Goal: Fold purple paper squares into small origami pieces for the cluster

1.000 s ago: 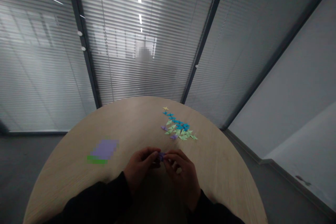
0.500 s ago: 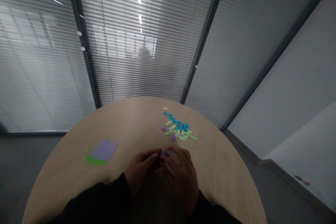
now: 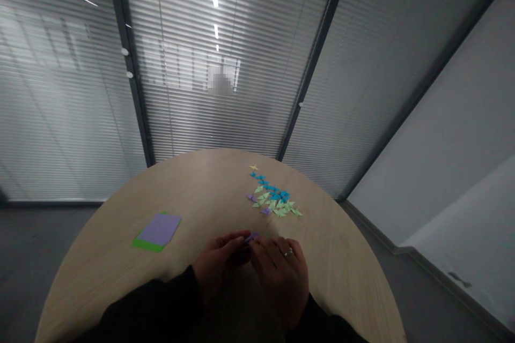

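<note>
Between my two hands is a small folded piece of purple paper (image 3: 252, 237), mostly covered by fingers. My left hand (image 3: 220, 260) pinches its left side between thumb and fingers. From the right, my right hand (image 3: 281, 273), with a ring on one finger, closes on the paper with its fingers bent over it; the fingertips are partly hidden. Beyond the hands lie folded paper stars: light green ones (image 3: 280, 206), blue ones (image 3: 277, 193), two purple ones (image 3: 266, 211) and a yellow one (image 3: 253, 168) at the far end.
On the left of the round wooden table (image 3: 201, 187) lies a stack of square paper (image 3: 161, 229), purple over green. Glass panels with blinds (image 3: 217, 118) stand behind the table's far edge, and a pale wall (image 3: 454, 171) is at the right.
My right hand has turned over, its back and ring now facing up more, and its fingers have drawn together on the purple paper. My left hand keeps its pinch.
</note>
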